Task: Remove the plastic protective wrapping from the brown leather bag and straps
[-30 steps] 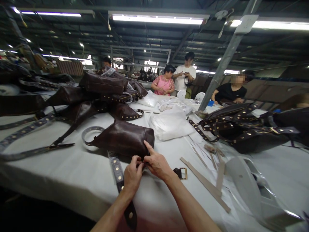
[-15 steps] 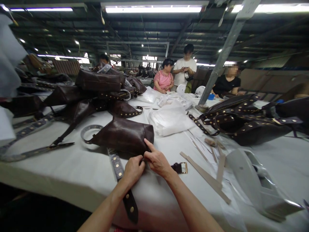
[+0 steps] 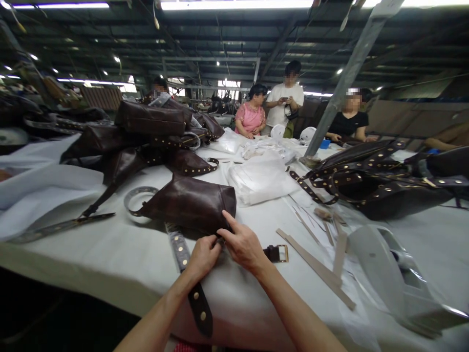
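A dark brown leather bag (image 3: 190, 200) lies on its side on the white-covered table. My left hand (image 3: 204, 256) is closed at the bag's near edge, pinching something too small to make out. Beside it, my right hand (image 3: 244, 244) has its index finger against the bag's right end and its thumb near the left fingertips; the other fingers are curled. A studded strap (image 3: 200, 308) with plastic wrap on its upper part passes beneath my left hand and wrist toward the table's front edge. To the right of my right hand lies a gold buckle (image 3: 283, 253) on a short strap.
More brown bags (image 3: 152, 120) are piled at the back left, others (image 3: 381, 186) at the right. White sheeting (image 3: 47, 181) covers the left side. Clear plastic bags (image 3: 260, 178), tan strips (image 3: 318, 269) and a grey plastic device (image 3: 395, 278) lie around. Several people are beyond the table.
The white sheeting at the left has come down onto the table over a strap. My right thumb and index finger are spread a little wider. The view has shifted slightly.
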Tool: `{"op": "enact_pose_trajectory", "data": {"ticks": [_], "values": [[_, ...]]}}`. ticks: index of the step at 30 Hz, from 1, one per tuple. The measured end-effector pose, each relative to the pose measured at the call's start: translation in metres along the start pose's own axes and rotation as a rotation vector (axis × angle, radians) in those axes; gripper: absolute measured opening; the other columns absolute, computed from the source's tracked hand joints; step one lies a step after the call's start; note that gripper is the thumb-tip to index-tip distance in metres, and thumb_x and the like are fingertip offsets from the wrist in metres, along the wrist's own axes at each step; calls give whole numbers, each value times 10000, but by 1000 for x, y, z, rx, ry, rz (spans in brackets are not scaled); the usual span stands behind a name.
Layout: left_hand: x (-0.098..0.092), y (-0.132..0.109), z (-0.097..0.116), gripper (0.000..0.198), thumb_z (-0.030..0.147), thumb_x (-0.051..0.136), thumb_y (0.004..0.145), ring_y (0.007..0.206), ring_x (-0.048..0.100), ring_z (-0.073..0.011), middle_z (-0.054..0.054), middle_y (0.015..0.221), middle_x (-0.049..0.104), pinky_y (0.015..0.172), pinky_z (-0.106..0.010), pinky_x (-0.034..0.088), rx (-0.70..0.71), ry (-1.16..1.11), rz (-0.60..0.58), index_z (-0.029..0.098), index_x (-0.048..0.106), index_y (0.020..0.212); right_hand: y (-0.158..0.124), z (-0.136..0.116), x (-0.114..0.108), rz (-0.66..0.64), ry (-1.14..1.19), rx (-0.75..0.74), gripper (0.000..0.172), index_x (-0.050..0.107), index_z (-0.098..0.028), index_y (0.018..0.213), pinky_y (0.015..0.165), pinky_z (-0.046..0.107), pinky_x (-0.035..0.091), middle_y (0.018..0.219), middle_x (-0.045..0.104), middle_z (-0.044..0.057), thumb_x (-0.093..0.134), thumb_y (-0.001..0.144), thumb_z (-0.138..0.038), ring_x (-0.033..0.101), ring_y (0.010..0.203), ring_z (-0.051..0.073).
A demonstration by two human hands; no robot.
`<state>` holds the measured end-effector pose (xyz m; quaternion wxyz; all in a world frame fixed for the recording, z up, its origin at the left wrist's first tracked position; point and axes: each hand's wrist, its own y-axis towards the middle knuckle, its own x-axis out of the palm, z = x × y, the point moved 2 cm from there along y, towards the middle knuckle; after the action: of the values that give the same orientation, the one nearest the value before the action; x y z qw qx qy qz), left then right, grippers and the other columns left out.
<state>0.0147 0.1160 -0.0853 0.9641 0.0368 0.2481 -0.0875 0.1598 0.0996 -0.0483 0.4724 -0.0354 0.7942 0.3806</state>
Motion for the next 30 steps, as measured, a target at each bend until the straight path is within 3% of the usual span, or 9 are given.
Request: {"op": "enact_pose_trajectory", "data": {"ticks": [2, 5, 7, 9, 14, 17, 22, 26, 30], "values": [[-2, 0, -2, 183, 269, 472, 725, 529, 384, -105, 51, 530, 423, 515, -223, 266, -60, -80, -32, 180, 491, 566, -13, -11, -8, 151, 152, 106, 231, 665, -195, 979, 784, 327, 496, 1224, 611, 152, 485, 843, -149, 635, 851, 190], [-4, -3, -2, 174, 328, 451, 712, 415, 265, -81, 91, 467, 322, 425, -216, 206, -174, -189, -123, 188, 500, 621, -39, -23, -1, 115, 655, 595, 231, 662, -163, 847, 517, 253, 489, 762, 669, 72, 496, 862, -322, 594, 569, 143], [-5, -7, -2, 187, 369, 453, 710, 375, 188, -70, 114, 450, 283, 389, -214, 151, -247, -260, -190, 193, 509, 677, -53, -31, 17, 22, 995, 947, 311, 657, -146, 839, 363, 212, 396, 700, 641, 43, 584, 783, -443, 542, 465, 118], [-5, -10, 0, 202, 402, 483, 702, 369, 159, -60, 123, 450, 281, 382, -208, 119, -300, -357, -224, 201, 494, 691, -56, -37, 35, 73, 1215, 1149, 406, 661, -128, 865, 331, 184, 345, 722, 633, 38, 680, 674, -487, 519, 455, 95], [0, -12, -3, 276, 440, 534, 690, 430, 276, -63, 92, 484, 357, 419, -192, 181, -211, -422, -125, 198, 438, 600, -32, -44, 64, 403, 1502, 1267, 385, 639, -126, 738, 333, 153, 216, 464, 415, -96, 772, 569, -445, 312, 372, 26], [4, -11, -7, 255, 420, 506, 704, 490, 350, -90, 70, 524, 405, 458, -203, 252, -115, -339, -68, 193, 461, 597, -24, -46, 70, 580, 1514, 1331, 372, 595, -142, 665, 333, 156, 201, 421, 323, -131, 790, 527, -428, 256, 360, 20], [3, -17, -4, 258, 406, 454, 763, 582, 467, -137, 34, 577, 497, 545, -231, 338, -10, -108, 58, 198, 491, 614, -20, -47, 72, 665, 1393, 1342, 314, 581, -152, 661, 330, 160, 186, 398, 345, -123, 749, 563, -399, 282, 353, 33], [1, -24, -2, 250, 437, 452, 789, 554, 511, -145, 39, 586, 533, 525, -227, 359, -36, -116, 114, 212, 534, 717, -15, -48, 70, 697, 1343, 1375, 281, 556, -164, 643, 328, 166, 184, 416, 347, -123, 722, 570, -379, 266, 351, 31], [-1, -21, -6, 204, 383, 465, 764, 544, 491, -136, 39, 588, 524, 523, -226, 350, -45, -111, 128, 207, 521, 677, -16, -50, 71, 659, 1333, 1372, 305, 544, -170, 657, 328, 159, 147, 422, 307, -135, 734, 583, -397, 243, 342, 24]]}}
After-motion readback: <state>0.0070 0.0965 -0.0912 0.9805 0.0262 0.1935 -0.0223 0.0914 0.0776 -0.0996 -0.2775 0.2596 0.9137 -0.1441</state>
